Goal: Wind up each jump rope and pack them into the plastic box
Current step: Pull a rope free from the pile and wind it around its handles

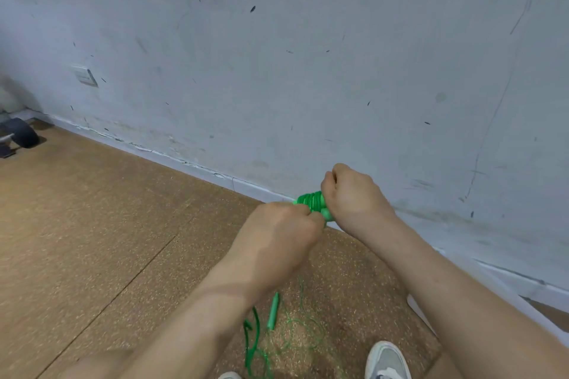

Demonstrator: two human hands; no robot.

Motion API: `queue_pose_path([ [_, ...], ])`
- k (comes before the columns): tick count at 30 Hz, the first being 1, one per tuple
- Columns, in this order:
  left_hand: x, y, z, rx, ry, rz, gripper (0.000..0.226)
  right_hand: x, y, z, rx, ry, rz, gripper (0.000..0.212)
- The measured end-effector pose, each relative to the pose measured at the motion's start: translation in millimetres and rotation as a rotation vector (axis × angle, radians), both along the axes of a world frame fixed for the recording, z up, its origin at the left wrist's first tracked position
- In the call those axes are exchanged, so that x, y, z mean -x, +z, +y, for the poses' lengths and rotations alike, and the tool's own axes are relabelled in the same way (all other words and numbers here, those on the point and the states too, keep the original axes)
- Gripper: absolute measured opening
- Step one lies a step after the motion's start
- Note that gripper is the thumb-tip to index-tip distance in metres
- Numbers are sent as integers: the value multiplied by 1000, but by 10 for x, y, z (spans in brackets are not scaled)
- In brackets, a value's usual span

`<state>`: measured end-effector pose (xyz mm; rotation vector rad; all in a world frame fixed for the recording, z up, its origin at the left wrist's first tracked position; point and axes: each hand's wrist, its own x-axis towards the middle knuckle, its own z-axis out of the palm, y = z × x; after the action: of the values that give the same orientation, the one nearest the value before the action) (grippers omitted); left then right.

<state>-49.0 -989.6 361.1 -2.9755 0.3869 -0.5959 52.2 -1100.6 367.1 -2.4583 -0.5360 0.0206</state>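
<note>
Two hands are closing on one green rope (312,200) in front of the wall (277,55), level with its foot. The left hand (281,234) is curling into a fist against the bundle's near side, with the fingertips hidden, so whether it is pinching the cord or the wound part is not clear. The right hand (354,197) is gripping the bundle's other end from above, knuckles facing the wall. The hands are sitting just beside each other, with only the short green bundle showing between them.

The bundle is showing tight turns of cord wound crosswise. Its long axis is running roughly along the wall's foot, left to right and dipping slightly to the right. One end is poking out past the left knuckles, and rounded green ends are showing under the right palm.

Farther from the wall, below the wrists, a loose green handle (273,311) is lying on the floor (92,224), its long axis pointing nearly straight at the wall. A thick cord (255,338) and thin loops (304,332) are trailing beside it. A grey shoe (388,360) is resting farther out from the wall. A socket (85,75) is sitting low on the wall, far left.
</note>
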Motion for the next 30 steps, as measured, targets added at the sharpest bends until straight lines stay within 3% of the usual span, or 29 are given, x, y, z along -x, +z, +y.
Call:
queue_pose_path([
  [5,-19,18,188,218,-38,-36,41,1,49,-36,58,154,66,38],
  [9,-24,-1,232,304,-70,-39,34,-6,81,-96,-151,208,92,41],
  [12,-30,28,302,316,-73,-58,33,-2,87,-188,-293,336,239,31],
  [16,-40,69,334,344,-92,4,30,31,130,-239,-232,498,340,12],
  [21,-4,138,331,630,-10,121,10,49,186,-239,-147,606,323,10],
  [25,-18,121,350,757,37,173,9,60,187,-250,-208,653,457,11],
  [30,-31,149,342,1323,120,302,11,81,230,-281,-367,675,609,11],
])
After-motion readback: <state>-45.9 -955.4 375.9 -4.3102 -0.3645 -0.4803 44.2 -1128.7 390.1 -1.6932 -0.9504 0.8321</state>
